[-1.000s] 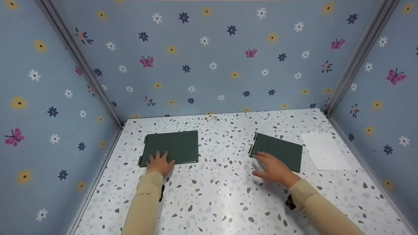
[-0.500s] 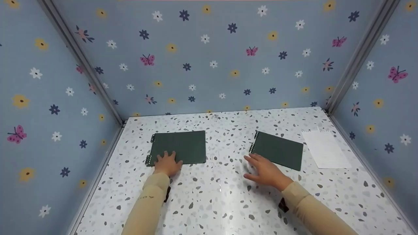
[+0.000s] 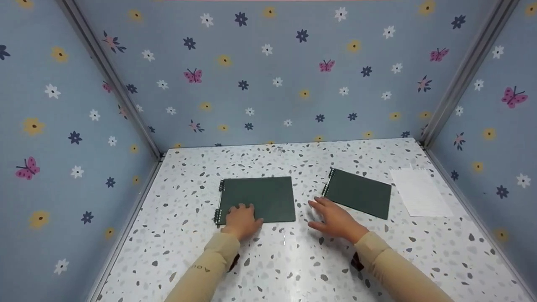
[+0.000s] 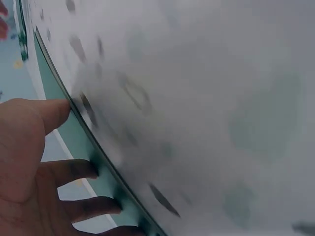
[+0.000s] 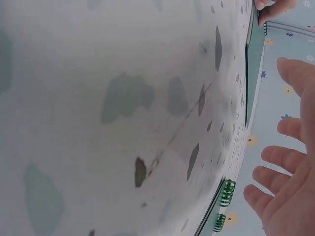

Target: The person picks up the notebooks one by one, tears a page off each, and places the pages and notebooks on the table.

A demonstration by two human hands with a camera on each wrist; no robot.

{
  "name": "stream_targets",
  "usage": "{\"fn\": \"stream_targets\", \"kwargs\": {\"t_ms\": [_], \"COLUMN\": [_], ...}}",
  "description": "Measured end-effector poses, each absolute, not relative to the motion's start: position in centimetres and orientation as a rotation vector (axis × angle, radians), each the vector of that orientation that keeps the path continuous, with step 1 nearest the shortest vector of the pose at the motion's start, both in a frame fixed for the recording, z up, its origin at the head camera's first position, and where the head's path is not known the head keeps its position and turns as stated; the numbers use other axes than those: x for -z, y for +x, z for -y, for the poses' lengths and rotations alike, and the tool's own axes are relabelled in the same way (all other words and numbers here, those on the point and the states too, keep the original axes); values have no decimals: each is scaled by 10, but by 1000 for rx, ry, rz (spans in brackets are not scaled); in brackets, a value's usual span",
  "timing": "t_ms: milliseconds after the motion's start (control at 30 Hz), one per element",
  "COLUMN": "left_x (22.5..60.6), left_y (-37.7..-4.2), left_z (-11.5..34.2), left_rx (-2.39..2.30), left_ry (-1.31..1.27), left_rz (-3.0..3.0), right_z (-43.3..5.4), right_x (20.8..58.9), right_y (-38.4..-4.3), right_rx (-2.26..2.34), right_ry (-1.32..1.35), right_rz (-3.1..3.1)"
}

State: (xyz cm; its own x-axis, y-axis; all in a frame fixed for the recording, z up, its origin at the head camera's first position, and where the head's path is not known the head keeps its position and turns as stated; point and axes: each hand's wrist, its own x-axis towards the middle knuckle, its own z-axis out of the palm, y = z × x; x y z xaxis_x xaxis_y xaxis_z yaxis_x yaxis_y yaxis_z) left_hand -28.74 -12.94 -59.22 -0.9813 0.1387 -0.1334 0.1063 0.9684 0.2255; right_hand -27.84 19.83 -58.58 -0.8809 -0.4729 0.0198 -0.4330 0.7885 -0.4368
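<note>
While the left hand (image 3: 242,223), fingers spread and gripping nothing, rests on a green notebook (image 3: 266,196), the right hand (image 3: 337,219), relaxed and empty, is near a second notebook (image 3: 359,193), both notebooks lying on the speckled table (image 3: 289,268).

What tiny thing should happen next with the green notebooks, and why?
Maybe slide the left notebook a little toward the right grip. The left grip rests on it, and the right grip, holding nothing, points toward it across a gap.

Illegible small lettering (image 3: 200,268) on the left sleeve (image 3: 205,256)
</note>
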Motion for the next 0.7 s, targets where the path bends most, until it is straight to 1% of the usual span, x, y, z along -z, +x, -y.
{"fn": "stream_targets", "kwargs": {"t_ms": [167, 333, 700], "left_x": [588, 585, 579], "left_y": [-267, -249, -216], "left_z": [105, 89, 76], "left_rx": [-303, -287, -260], "left_ry": [230, 328, 460], "left_rz": [-2981, -2979, -2936], "right_z": [-187, -174, -159], "right_x": [589, 590, 605], "right_y": [-281, -282, -280], "right_rx": [647, 620, 458], "right_ry": [-738, -728, -856], "right_rz": [-2882, -2852, -2873]}}
